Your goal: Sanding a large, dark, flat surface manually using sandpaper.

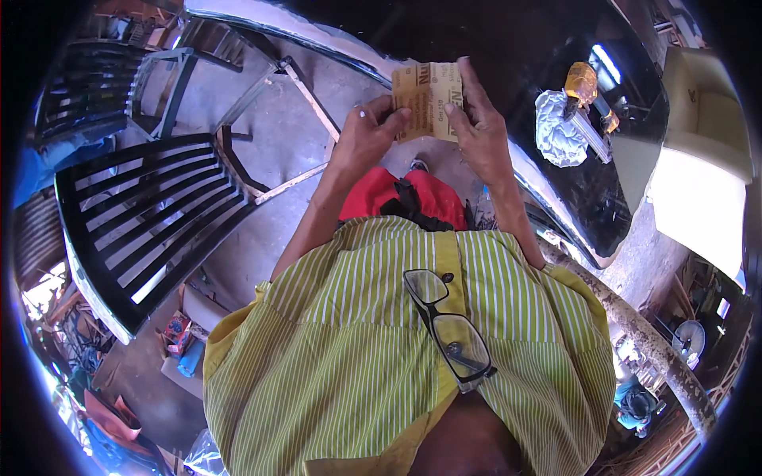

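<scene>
At your far left a dark slatted chair (95, 91) stands back near the rim of the view; nearer to you, a black slatted chair (151, 218) leans its curved backrest across the concrete floor (274, 170), its pale-edged legs reaching toward the middle; a blue cloth (36, 170) hangs beside the two. Your left hand (369, 131) comes next, its fingers closed on the left end of a tan sheet (432, 103), thumb on the near face and the rest curled behind (a small white spot shows on one knuckle); the sheet, printed and creased, is up in the air between your two hands, by the edge of the counter; below it are your red shorts (365, 198) and your green-striped shirt (357, 317), with a pair of glasses (444, 297) hanging at its front. Your right hand (480, 135) has hold of the sheet's right end, thumb laid on the near face, the other fingers nearly straight and reaching up along the right edge. Beyond it spreads the glossy black counter (532, 47); on its right part sit an orange container (582, 82), a crumpled whitish plastic bag (556, 131) and a silvery tool (589, 135), close together; farther right stand a beige carton (706, 119) with a bright white panel, a mottled pole (647, 337) slanting downward, and a fan (689, 339).
</scene>
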Demonstrator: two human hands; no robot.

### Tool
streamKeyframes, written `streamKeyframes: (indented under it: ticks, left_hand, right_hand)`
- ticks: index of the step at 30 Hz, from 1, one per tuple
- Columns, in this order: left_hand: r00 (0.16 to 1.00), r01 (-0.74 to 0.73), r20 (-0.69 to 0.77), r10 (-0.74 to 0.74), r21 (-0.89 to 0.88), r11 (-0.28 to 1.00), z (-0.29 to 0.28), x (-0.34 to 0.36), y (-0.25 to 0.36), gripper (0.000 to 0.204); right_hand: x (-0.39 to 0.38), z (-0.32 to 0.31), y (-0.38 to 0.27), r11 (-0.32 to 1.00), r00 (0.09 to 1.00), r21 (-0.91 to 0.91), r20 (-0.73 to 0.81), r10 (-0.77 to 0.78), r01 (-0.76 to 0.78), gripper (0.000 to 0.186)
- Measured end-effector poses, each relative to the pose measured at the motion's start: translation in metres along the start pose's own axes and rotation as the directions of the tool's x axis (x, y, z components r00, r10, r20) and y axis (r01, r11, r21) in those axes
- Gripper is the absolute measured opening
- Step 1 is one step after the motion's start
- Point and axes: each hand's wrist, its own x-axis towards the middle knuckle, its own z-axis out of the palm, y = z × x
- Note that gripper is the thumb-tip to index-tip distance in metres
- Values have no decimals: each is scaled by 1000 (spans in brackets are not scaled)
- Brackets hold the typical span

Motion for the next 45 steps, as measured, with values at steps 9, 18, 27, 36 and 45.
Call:
streamKeyframes:
  ticks: [9, 18, 27, 36, 45]
  left_hand:
    - [995, -100, -39, 93, -242, 965, -9, -12, 12, 26]
    - [991, 103, 110, -73, -303, 947, -16, -27, 0, 29]
    - [981, 192, 71, -180, -241, 951, -32, -37, 4, 28]
    - [988, 140, 71, -140, 1, 990, -13, -13, -2, 32]
    - [939, 121, 306, -158, 137, 983, 58, 0, 7, 29]
  right_hand:
    - [-3, 3, 13, 663, 868, 562, 293, 401, -495, 34]
    - [-21, 18, 30, 463, 804, 658, 500, 321, -594, 27]
    - [-24, 37, 30, 636, 831, 548, 458, 315, -543, 26]
    - [-41, 37, 36, 831, 903, 352, 186, 388, -430, 33]
    - [-115, -20, 79, 660, 850, 580, 114, 514, -477, 35]
